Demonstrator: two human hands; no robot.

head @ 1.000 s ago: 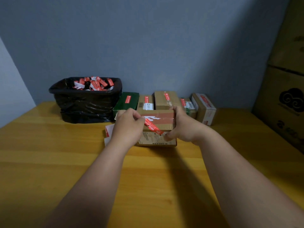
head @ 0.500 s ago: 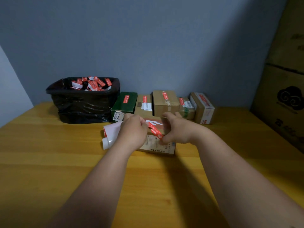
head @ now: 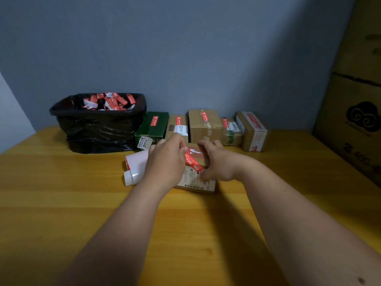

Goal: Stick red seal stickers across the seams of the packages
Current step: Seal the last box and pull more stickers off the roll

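A small brown cardboard package point(head: 194, 180) with a white label lies on the wooden table in front of me. A red seal sticker point(head: 192, 161) runs diagonally over its top and front edge. My left hand point(head: 166, 162) pinches the sticker's upper end with curled fingers. My right hand point(head: 218, 163) pinches its lower end against the box front. Behind it stand several sealed packages: a green one point(head: 153, 125) and brown ones point(head: 204, 124), each with a red sticker on top.
A black-lined bin point(head: 99, 122) with red and white sticker scraps stands at the back left. White backing paper point(head: 135, 167) curls beside my left hand. Large cardboard cartons point(head: 354, 112) rise at the right edge. The wall is close behind.
The package has been lowered and tilted onto the table. Both hands shifted from gripping its sides to pinching the ends of the red sticker.
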